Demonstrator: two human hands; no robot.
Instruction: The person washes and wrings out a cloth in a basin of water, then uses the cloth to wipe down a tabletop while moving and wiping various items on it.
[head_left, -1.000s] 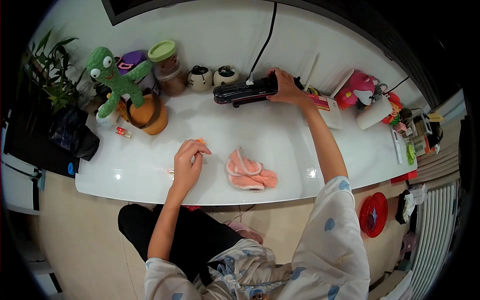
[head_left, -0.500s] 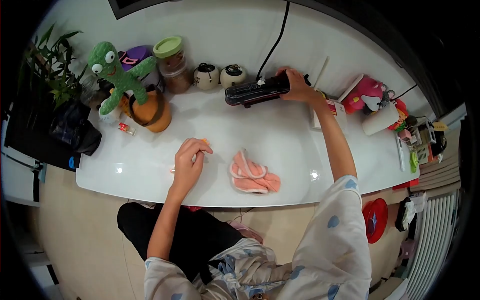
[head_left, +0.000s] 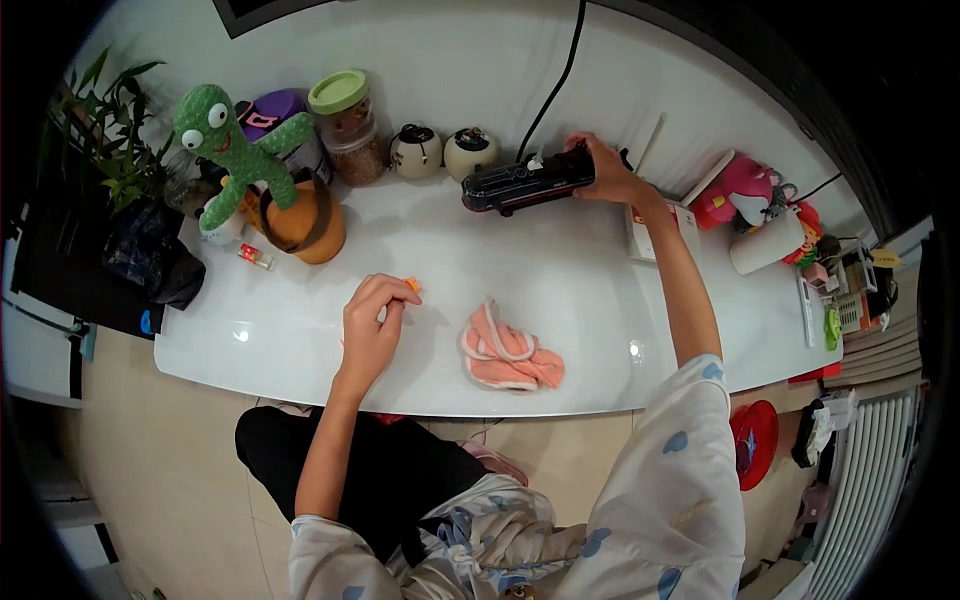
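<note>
My right hand (head_left: 606, 172) is wrapped round the right end of a long, glossy black toy car (head_left: 525, 186) near the wall. Part of that end is hidden by the fingers. Over the front left-middle of the table, my left hand (head_left: 375, 318) is closed, its fingertips pinching a small orange thing (head_left: 412, 285) whose kind I cannot make out. A crumpled pink cloth (head_left: 510, 347) with pale edging lies between the hands, close to the table's front edge, touched by neither.
At the back left stand a green cactus toy (head_left: 240, 140) in an orange pot (head_left: 318, 235), a jar with a green lid (head_left: 340, 92) and two round cream pots (head_left: 415, 152). A white box (head_left: 660, 230), a pink plush (head_left: 738, 190) and a white cylinder (head_left: 765, 248) are at right on the white table (head_left: 560, 285).
The black toy car and my right hand have shifted slightly to the right. More of the orange thing shows at my left fingertips. The pink cloth has stayed put.
</note>
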